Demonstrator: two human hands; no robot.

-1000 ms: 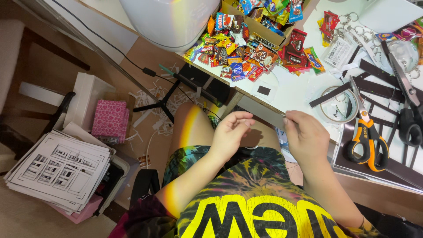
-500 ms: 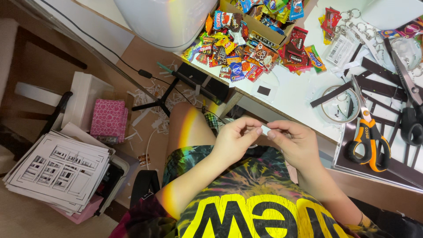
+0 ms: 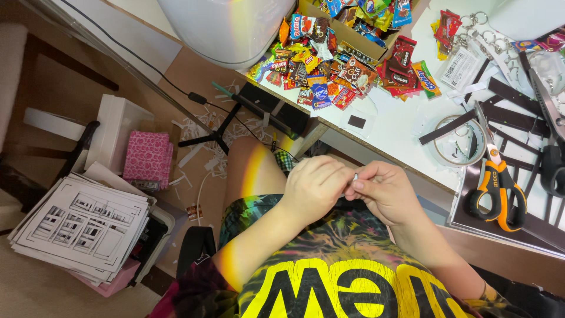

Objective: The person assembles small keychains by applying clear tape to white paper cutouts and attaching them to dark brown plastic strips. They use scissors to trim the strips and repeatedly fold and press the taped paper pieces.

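The left hand (image 3: 315,185) and the right hand (image 3: 385,191) meet in the lap, below the white desk (image 3: 391,126), with both grips pinched shut on a tiny white bit (image 3: 355,176), maybe paper, squeezed right between the touching fingertips.

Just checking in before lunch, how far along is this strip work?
Looks done: several dark strips lie cut on the white table beside orange-handled scissors. In hand: left hand and right hand pinch a small white piece. Left: cannot tell.
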